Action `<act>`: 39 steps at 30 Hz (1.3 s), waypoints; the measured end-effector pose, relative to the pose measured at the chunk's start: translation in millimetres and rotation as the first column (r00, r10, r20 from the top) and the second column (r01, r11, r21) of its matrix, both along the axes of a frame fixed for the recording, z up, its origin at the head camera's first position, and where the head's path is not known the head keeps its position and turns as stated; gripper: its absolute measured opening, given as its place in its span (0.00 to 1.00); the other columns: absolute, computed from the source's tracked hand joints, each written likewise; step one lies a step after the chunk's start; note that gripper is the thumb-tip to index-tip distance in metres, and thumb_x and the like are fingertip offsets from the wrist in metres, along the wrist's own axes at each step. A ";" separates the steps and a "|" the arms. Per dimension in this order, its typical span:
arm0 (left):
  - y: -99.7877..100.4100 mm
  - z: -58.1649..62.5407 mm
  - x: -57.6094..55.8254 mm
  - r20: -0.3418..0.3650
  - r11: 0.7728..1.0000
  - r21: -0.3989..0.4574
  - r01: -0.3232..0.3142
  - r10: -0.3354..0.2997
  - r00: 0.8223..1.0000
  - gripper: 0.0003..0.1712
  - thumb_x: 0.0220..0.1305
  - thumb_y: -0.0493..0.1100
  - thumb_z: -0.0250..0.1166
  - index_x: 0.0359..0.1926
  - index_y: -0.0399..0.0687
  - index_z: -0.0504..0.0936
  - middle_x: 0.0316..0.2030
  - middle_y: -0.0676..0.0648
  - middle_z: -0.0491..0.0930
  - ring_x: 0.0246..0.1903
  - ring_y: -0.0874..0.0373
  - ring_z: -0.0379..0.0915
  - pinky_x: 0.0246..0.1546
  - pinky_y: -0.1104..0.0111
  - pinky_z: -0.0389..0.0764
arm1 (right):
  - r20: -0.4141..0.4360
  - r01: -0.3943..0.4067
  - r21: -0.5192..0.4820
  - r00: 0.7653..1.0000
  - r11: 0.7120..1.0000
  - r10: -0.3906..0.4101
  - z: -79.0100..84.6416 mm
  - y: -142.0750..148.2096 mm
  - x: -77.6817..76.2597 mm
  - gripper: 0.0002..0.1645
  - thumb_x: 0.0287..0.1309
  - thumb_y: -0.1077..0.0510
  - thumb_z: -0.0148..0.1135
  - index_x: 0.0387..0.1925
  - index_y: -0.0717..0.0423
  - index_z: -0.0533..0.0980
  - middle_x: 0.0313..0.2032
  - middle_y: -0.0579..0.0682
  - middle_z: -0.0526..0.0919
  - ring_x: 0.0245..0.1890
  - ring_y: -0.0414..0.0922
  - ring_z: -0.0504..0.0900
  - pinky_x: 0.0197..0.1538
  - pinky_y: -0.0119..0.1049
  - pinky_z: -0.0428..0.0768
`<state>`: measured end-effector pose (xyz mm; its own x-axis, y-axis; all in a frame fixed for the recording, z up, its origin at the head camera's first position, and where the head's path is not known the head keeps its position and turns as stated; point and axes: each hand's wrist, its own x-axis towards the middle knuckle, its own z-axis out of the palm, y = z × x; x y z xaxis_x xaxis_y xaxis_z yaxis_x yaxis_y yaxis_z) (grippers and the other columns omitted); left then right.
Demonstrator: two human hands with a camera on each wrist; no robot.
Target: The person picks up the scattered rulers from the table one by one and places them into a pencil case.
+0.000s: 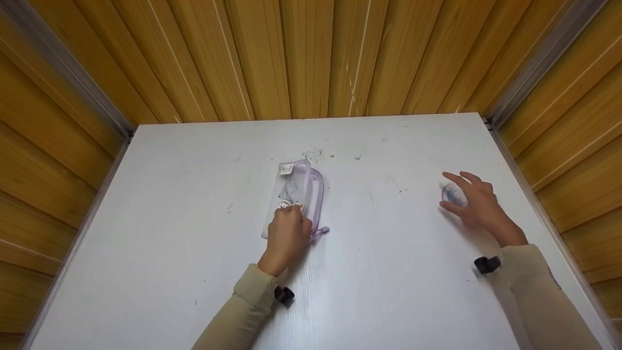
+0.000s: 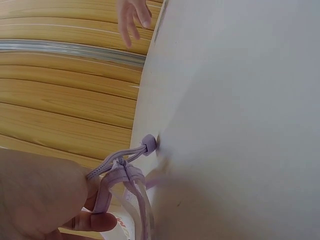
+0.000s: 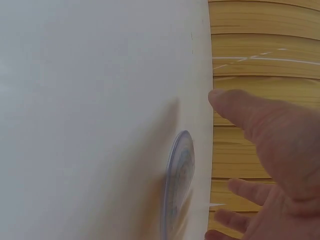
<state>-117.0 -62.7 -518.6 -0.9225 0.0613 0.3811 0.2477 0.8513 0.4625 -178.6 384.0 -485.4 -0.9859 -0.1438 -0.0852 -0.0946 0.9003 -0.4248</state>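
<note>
My left hand (image 1: 285,234) grips the near end of a translucent pencil case (image 1: 294,183) with purple zipped edging, lying lengthwise on the table. A white label and small printed pictures show on its clear face. In the left wrist view, a purple cord with a round bead (image 2: 149,144) sticks out from the zipped end beside my curled fingers. Over to the right, my right hand (image 1: 478,205) hovers with fingers and thumb spread around a clear round disc (image 1: 452,194). Fine ring-shaped printing covers the disc (image 3: 180,175), which lies apart from the fingers in the right wrist view.
The white table (image 1: 369,287) has small dark marks and scuffs, mostly toward its far side. Wood-look panels (image 1: 311,58) rise behind it and at both sides, with grey metal strips (image 1: 544,53) at the corners.
</note>
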 end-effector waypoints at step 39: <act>1.3 -1.4 0.6 -0.020 1.000 -0.024 -0.013 0.013 1.000 0.06 0.60 0.37 0.64 0.30 0.37 0.81 0.29 0.38 0.83 0.30 0.41 0.79 0.26 0.48 0.82 | 0.050 0.055 0.021 0.997 0.998 -0.056 6.6 2.9 11.9 0.36 0.63 0.60 0.67 0.67 0.74 0.66 0.54 0.77 0.71 0.51 0.69 0.73 0.53 0.68 0.72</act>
<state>-116.4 -61.4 -520.1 -0.9157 0.0588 0.3976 0.2455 0.8652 0.4373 -166.6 387.0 -478.8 -0.9867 -0.0867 -0.1377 -0.0229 0.9118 -0.4101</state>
